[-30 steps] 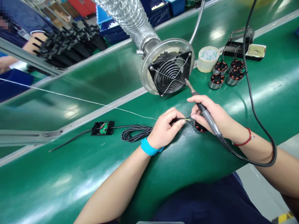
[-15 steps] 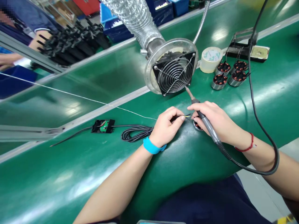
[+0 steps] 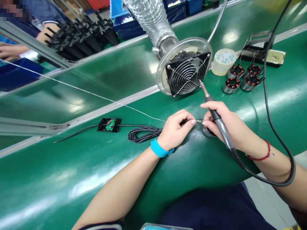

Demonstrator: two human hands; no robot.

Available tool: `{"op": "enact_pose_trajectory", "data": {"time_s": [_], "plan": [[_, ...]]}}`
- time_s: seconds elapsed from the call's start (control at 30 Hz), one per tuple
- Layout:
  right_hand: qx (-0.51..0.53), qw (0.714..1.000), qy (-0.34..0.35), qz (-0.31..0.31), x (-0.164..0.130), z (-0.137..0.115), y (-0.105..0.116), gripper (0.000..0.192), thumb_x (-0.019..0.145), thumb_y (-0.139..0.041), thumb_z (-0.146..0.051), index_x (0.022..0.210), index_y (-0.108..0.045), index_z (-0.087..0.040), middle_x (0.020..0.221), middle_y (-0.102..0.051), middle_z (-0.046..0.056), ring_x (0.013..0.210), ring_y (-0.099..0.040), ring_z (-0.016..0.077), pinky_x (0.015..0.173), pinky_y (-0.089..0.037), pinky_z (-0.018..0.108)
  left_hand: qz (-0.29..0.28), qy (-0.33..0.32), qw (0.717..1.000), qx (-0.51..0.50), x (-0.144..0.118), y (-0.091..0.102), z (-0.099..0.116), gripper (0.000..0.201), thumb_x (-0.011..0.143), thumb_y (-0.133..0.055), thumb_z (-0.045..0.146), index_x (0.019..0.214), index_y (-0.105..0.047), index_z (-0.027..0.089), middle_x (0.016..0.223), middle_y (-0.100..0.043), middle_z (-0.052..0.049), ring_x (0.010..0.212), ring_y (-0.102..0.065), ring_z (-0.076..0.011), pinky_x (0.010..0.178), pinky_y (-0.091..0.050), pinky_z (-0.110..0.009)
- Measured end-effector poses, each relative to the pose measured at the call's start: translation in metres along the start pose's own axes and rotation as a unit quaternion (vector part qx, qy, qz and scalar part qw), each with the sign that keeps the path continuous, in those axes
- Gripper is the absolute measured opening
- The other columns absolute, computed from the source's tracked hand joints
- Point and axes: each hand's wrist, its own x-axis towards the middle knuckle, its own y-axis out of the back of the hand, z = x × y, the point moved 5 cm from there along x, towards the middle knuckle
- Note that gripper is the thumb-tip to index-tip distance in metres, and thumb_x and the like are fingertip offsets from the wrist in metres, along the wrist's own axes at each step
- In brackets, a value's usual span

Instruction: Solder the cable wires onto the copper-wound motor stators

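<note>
My left hand [image 3: 176,127], with a blue wristband, pinches the end of a black cable, from which a thin yellow wire [image 3: 199,121] sticks out. The cable's coil [image 3: 144,133] lies to the left and runs to a small open black box with a green circuit board [image 3: 109,125]. A thin white strand [image 3: 134,111] reaches this hand from the upper left. In my right hand [image 3: 223,123] is a soldering iron [image 3: 219,124], tip up towards the fan; its thumb and finger also close at the wire's end. Beneath those fingers sits a motor stator [image 3: 208,132], partly hidden.
A fume fan [image 3: 188,76] on a foil duct [image 3: 153,22] hangs ahead. Right of it are a tape roll [image 3: 224,61], several motor stators [image 3: 231,85] and an iron stand with sponge [image 3: 275,57]. The iron's cord [image 3: 270,115] loops over my right forearm. A co-worker's arm [image 3: 49,30] shows upper left.
The view has shifted, so the scene sits slightly further right. My right fingers have come to the end of the yellow wire; the soldering iron stays in the same hand.
</note>
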Motion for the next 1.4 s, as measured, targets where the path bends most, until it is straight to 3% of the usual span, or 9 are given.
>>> {"op": "enact_pose_trajectory", "data": {"time_s": [0.23, 0.4, 0.57, 0.77, 1.0, 1.2, 1.3, 1.4], "plan": [[-0.077, 0.995, 0.049, -0.037, 0.002, -0.002, -0.001, 0.037, 0.094, -0.056, -0.018, 0.129, -0.048, -0.025, 0.088, -0.070, -0.001, 0.081, -0.068, 0.0178, 0.077, -0.050, 0.031, -0.001, -0.016, 1.000, -0.004, -0.001, -0.002, 0.003, 0.016, 0.086, -0.059, 0.021, 0.071, -0.061, 0.016, 0.070, -0.059, 0.000, 0.069, -0.053, -0.0119, 0.068, -0.042, -0.025], [-0.017, 0.999, 0.000, -0.030, 0.004, 0.001, -0.003, 0.039, 0.092, -0.057, -0.015, 0.130, -0.048, -0.023, 0.088, -0.069, -0.001, 0.076, -0.068, 0.0149, 0.071, -0.051, 0.026, -0.007, -0.030, 1.000, -0.002, -0.001, -0.003, 0.004, 0.016, 0.087, -0.059, 0.021, 0.072, -0.061, 0.016, 0.068, -0.057, 0.001, 0.067, -0.052, -0.0116, 0.066, -0.042, -0.025], [0.024, 1.000, 0.003, -0.009, 0.003, 0.002, -0.004, 0.041, 0.092, -0.058, -0.015, 0.130, -0.046, -0.025, 0.090, -0.067, -0.002, 0.078, -0.066, 0.0130, 0.076, -0.052, 0.026, -0.020, -0.031, 0.999, 0.002, -0.001, -0.003, 0.004, 0.016, 0.088, -0.059, 0.023, 0.073, -0.061, 0.016, 0.070, -0.058, 0.000, 0.068, -0.052, -0.0121, 0.067, -0.042, -0.025], [0.045, 0.998, -0.011, -0.047, -0.001, 0.007, -0.001, 0.051, 0.089, -0.055, -0.012, 0.135, -0.040, -0.027, 0.100, -0.061, 0.001, 0.086, -0.064, 0.0142, 0.080, -0.054, 0.030, -0.009, -0.021, 1.000, 0.000, 0.001, -0.002, 0.002, 0.017, 0.088, -0.058, 0.023, 0.072, -0.059, 0.017, 0.070, -0.058, 0.001, 0.069, -0.053, -0.0120, 0.068, -0.042, -0.025], [0.073, 0.996, -0.036, 0.024, 0.000, 0.009, -0.005, 0.040, 0.092, -0.058, -0.019, 0.129, -0.045, -0.028, 0.088, -0.063, -0.004, 0.076, -0.064, 0.0123, 0.077, -0.053, 0.028, -0.028, -0.013, 1.000, -0.006, 0.001, -0.004, 0.001, 0.017, 0.088, -0.058, 0.024, 0.072, -0.059, 0.016, 0.071, -0.059, 0.000, 0.070, -0.053, -0.0118, 0.070, -0.043, -0.025], [-0.056, 0.998, 0.022, 0.034, -0.001, 0.003, -0.004, 0.053, 0.086, -0.065, -0.024, 0.135, -0.042, -0.025, 0.111, -0.066, 0.006, 0.102, -0.062, 0.0244, 0.091, -0.051, 0.043, -0.002, 0.034, 0.999, -0.022, 0.002, -0.005, -0.002, 0.017, 0.085, -0.056, 0.023, 0.069, -0.059, 0.017, 0.069, -0.060, 0.000, 0.070, -0.054, -0.0127, 0.070, -0.044, -0.026], [-0.132, 0.990, 0.050, 0.014, -0.001, -0.001, -0.007, 0.045, 0.088, -0.058, -0.017, 0.131, -0.045, -0.023, 0.106, -0.069, 0.007, 0.095, -0.062, 0.0257, 0.083, -0.049, 0.043, 0.008, 0.059, 0.998, -0.034, 0.001, -0.005, -0.004, 0.018, 0.084, -0.057, 0.024, 0.068, -0.061, 0.016, 0.067, -0.060, 0.001, 0.068, -0.055, -0.0126, 0.069, -0.045, -0.026], [-0.143, 0.987, 0.047, 0.048, -0.001, -0.004, -0.007, 0.038, 0.088, -0.053, -0.012, 0.124, -0.048, -0.023, 0.095, -0.071, 0.004, 0.086, -0.064, 0.0236, 0.078, -0.046, 0.040, -0.003, 0.068, 0.997, -0.039, 0.000, -0.004, -0.004, 0.021, 0.087, -0.056, 0.027, 0.073, -0.067, 0.016, 0.070, -0.063, 0.000, 0.069, -0.056, -0.0131, 0.069, -0.045, -0.026]]}}
